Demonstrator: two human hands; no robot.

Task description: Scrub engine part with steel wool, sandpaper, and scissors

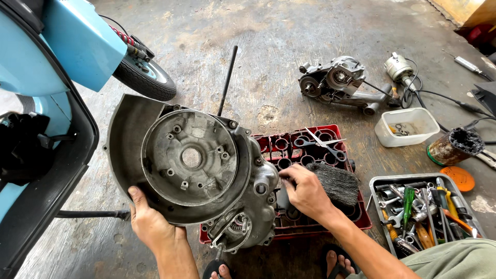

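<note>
Left hand (150, 222) grips the rim of the casing (196, 170), propped on the red crate (315, 150); right hand (305, 191) pinches at its side, fingers closed on something too small to tell; best keep that rim braced; wire brush (338, 183) just beside.

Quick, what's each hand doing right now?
Left hand: closed, gripping the lower rim of the grey engine casing.
Right hand: fingertips pinched at the casing's right edge, above the red crate; what they pinch cannot be told.
</note>
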